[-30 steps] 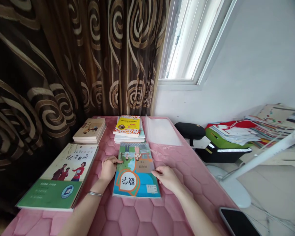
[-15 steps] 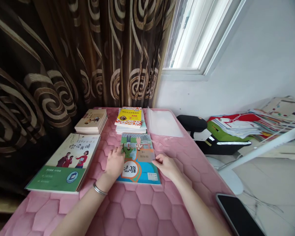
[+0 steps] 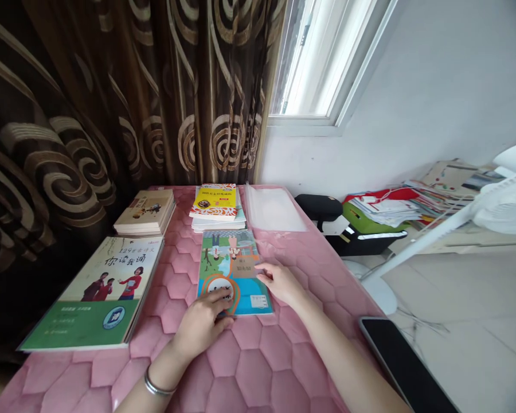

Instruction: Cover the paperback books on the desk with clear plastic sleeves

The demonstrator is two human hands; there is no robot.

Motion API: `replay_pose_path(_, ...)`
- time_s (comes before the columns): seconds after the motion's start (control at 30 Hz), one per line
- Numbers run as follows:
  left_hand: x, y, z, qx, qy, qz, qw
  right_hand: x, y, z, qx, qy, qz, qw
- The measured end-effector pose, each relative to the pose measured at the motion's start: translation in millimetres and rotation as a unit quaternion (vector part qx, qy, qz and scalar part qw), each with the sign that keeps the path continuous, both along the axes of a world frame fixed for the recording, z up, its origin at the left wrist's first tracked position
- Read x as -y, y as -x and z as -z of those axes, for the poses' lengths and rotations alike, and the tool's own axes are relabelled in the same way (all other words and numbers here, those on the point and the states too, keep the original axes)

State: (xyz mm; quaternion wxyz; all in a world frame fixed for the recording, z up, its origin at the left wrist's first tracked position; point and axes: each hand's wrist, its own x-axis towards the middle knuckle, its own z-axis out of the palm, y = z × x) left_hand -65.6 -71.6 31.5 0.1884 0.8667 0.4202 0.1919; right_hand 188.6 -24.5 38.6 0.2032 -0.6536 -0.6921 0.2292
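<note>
A blue and green mathematics textbook [image 3: 245, 295] lies on the pink quilted table cover, its printing upside down to me. My left hand [image 3: 204, 315], with a silver bangle on the wrist, rests at the book's lower left corner; its fingers stretch over the cover and the thumb stays near the bottom edge. At the right edge, my right hand [image 3: 279, 281] touches the cover with its fingertips, index finger and thumb slightly apart. Just beyond the textbook is a book stack topped by a yellow and red book [image 3: 215, 199]. Transparent plastic sleeves [image 3: 275, 209] lie to the right of that stack.
A large green and white book [image 3: 98, 281] lies on others at left, with a pile of tan books [image 3: 144, 212] behind it. A phone [image 3: 399, 355] sits at the right edge. Beyond are a white fan [image 3: 438, 229], papers [image 3: 382, 206] and a patterned curtain [image 3: 155, 92].
My left hand has slid from the textbook's left side toward its lower left corner. My right hand stays at the right edge. The whole view has shifted slightly.
</note>
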Motion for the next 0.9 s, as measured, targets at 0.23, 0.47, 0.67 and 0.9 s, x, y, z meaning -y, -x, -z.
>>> replay_pose_path(0.23, -4, -1, -1.8, 0.011, -0.005, 0.014, 1.0, 39, 32, -12.6, 0.057, -0.034, -0.124, 0.99)
replay_pose_path(0.47, -3, -2, -0.4, 0.021, -0.02, 0.026, 0.999, 59, 56, 2.7, 0.088, -0.093, -0.153, 0.98)
replay_pose_path(0.67, -10, 14, -1.0, 0.039, 0.006, 0.047, 0.998, 55, 46, 7.3, 0.066, -0.113, -0.173, 0.976)
replay_pose_path(0.9, -24, 54, -4.7, 0.075, 0.131, 0.023, 0.988, 52, 7, -3.7, 0.019, -0.055, -0.202, 0.978)
